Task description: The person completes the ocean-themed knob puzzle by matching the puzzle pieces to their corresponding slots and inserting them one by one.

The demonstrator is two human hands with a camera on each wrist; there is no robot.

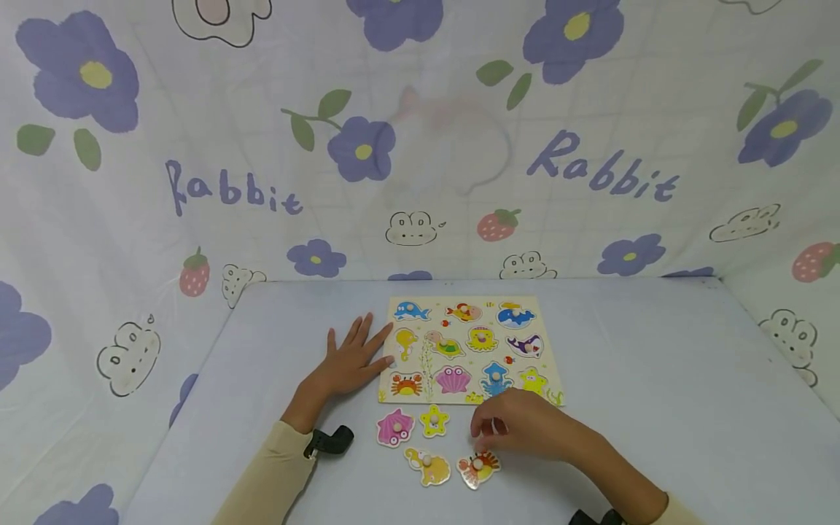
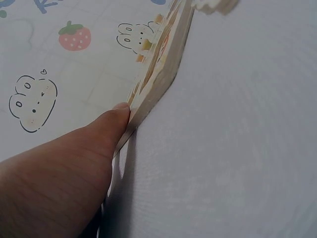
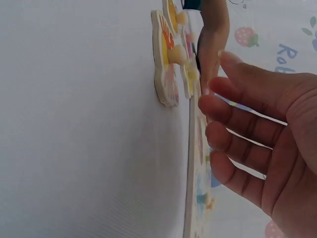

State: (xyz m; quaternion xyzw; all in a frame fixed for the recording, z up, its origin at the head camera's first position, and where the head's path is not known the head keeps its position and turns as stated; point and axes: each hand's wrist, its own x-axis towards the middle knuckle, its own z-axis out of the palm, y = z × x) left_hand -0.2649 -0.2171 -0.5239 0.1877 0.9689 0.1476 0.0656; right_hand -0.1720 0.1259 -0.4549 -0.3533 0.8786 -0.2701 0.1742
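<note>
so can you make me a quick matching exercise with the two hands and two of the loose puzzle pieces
1. left hand
2. right hand
3. loose shell piece
4. loose star piece

A. yellow
B. fingers bent, holding nothing
C. pink
D. touching the edge of the puzzle board

Pairs: 1-D, 2-B, 3-C, 4-A

Extends left arm (image 1: 269, 474) from seven o'clock in the head view, with left hand (image 1: 351, 364) palm-down, fingers straight and spread toward twelve and one, thumb toward two. Extends right arm (image 1: 607, 470) from five o'clock toward ten, with right hand (image 1: 528, 426) bent toward nine, fingers loosely curved and thumb apart from the fingertips.
</note>
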